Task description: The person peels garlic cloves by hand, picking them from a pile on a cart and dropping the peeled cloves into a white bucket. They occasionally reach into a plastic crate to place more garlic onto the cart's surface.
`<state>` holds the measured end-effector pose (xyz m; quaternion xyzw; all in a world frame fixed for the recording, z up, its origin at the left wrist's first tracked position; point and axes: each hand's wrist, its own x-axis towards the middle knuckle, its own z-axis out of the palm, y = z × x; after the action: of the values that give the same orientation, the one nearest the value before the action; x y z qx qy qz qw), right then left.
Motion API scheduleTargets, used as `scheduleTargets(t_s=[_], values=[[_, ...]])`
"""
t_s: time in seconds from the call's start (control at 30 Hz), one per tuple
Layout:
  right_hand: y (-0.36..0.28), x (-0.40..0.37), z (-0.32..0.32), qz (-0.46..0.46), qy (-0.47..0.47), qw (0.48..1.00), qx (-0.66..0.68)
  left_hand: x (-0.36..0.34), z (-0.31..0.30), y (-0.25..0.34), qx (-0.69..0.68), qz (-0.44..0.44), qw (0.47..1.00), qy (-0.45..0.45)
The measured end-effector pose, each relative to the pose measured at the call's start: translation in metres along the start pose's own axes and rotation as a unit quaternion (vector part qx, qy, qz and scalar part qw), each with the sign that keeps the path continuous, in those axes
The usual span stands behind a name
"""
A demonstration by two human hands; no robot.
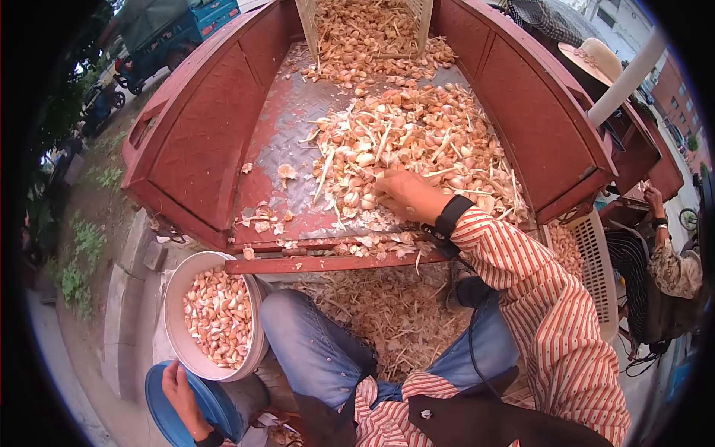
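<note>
A heap of loose garlic cloves (447,145), mixed with dry stalks and skins, lies on the red metal cart bed. My right hand (406,195) is at the near left side of this heap, fingers curled down among the cloves. What is between those fingertips is hidden. Lower left, my left hand (182,398) is open and hangs over a blue bucket (155,398), just below the rim of a white bucket (173,328). Many separated garlic cloves (218,316) fill part of the white bucket.
Red cart walls (205,134) rise on both sides. A plastic crate (423,26) with more garlic stands at the far end. Another crate (596,261) is at the right. Garlic litter (395,320) covers the ground between my knees. A person (674,261) sits at far right.
</note>
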<state>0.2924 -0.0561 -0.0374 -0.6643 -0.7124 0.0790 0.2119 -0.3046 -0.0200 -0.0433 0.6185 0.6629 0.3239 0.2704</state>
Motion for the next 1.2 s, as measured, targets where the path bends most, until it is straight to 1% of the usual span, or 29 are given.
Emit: scheduleTargets(t_s=[0.03,0.07,0.1,0.13,0.17,0.2,0.23,0.27,0.3,0.33,0.37,0.43,0.47,0.53,0.6,0.63,0.7,0.8,0.83,0.9,0.93,1.0,1.03,1.1,1.13,1.17,1.2], values=[[-0.001,-0.006,-0.005,0.018,0.005,1.000,0.018,0.001,0.018,0.038,-0.037,0.023,0.999,-0.008],[-0.001,-0.014,-0.005,0.005,0.064,0.994,0.083,0.000,0.042,0.078,-0.077,0.046,0.996,-0.015],[-0.008,-0.020,-0.014,0.049,0.050,0.988,0.141,-0.003,0.068,0.116,-0.125,0.083,0.988,-0.048],[-0.009,-0.025,-0.014,0.054,0.062,0.980,0.180,-0.007,0.094,0.151,-0.170,0.118,0.975,-0.080],[-0.011,-0.031,-0.014,0.059,0.074,0.971,0.219,-0.008,0.119,0.178,-0.203,0.136,0.961,-0.130],[-0.017,-0.037,-0.017,0.095,0.051,0.926,0.361,-0.011,0.145,0.203,-0.218,0.181,0.941,-0.185],[-0.026,-0.044,-0.021,0.127,0.027,0.858,0.496,-0.017,0.167,0.227,-0.195,0.175,0.940,-0.219],[-0.034,-0.051,-0.025,0.113,-0.002,0.833,0.541,-0.020,0.189,0.248,-0.168,0.248,0.926,-0.230],[-0.054,-0.062,-0.038,0.085,-0.033,0.769,0.633,-0.021,0.211,0.266,-0.139,0.319,0.906,-0.240],[-0.076,-0.073,-0.051,0.028,-0.055,0.733,0.678,-0.022,0.231,0.284,-0.130,0.344,0.896,-0.248],[-0.096,-0.082,-0.060,-0.051,-0.058,0.717,0.693,-0.021,0.251,0.298,-0.118,0.367,0.885,-0.261],[-0.114,-0.093,-0.088,-0.247,-0.121,0.691,0.668,-0.014,0.298,0.312,-0.095,0.443,0.862,-0.227],[-0.118,-0.099,-0.096,-0.311,-0.118,0.661,0.672,-0.013,0.314,0.319,-0.048,0.467,0.853,-0.226],[-0.125,-0.118,-0.110,-0.288,-0.227,0.583,0.725,-0.010,0.342,0.332,0.040,0.515,0.828,-0.218],[-0.129,-0.136,-0.129,-0.146,-0.382,0.508,0.758,-0.006,0.367,0.335,0.135,0.489,0.826,-0.247],[-0.127,-0.137,-0.139,-0.097,-0.428,0.494,0.750,-0.003,0.377,0.334,0.183,0.474,0.822,-0.257],[-0.121,-0.132,-0.153,-0.059,-0.486,0.481,0.727,-0.003,0.384,0.331,0.182,0.487,0.820,-0.239],[-0.114,-0.124,-0.162,-0.065,-0.526,0.479,0.700,-0.015,0.377,0.334,0.184,0.505,0.816,-0.213],[-0.115,-0.125,-0.162,-0.048,-0.541,0.470,0.696,-0.018,0.376,0.332,0.176,0.505,0.820,-0.205],[-0.117,-0.125,-0.157,-0.084,-0.551,0.421,0.716,-0.022,0.377,0.328,0.154,0.505,0.829,-0.186],[-0.118,-0.121,-0.143,-0.140,-0.545,0.375,0.737,-0.023,0.377,0.326,0.130,0.524,0.822,-0.179],[-0.126,-0.127,-0.135,-0.151,-0.521,0.332,0.771,-0.022,0.375,0.322,0.083,0.559,0.810,-0.158],[-0.131,-0.138,-0.134,-0.106,-0.502,0.336,0.789,-0.023,0.372,0.321,0.028,0.540,0.823,-0.174],[-0.136,-0.148,-0.133,-0.092,-0.441,0.379,0.809,-0.024,0.365,0.318,-0.083,0.499,0.837,-0.210],[-0.138,-0.147,-0.132,-0.123,-0.401,0.414,0.808,-0.028,0.354,0.319,-0.139,0.426,0.857,-0.252],[-0.140,-0.145,-0.130,-0.172,-0.348,0.456,0.801,-0.032,0.339,0.319,-0.209,0.341,0.867,-0.298],[-0.143,-0.142,-0.128,-0.213,-0.290,0.497,0.789,-0.036,0.323,0.316,-0.277,0.250,0.865,-0.337]])
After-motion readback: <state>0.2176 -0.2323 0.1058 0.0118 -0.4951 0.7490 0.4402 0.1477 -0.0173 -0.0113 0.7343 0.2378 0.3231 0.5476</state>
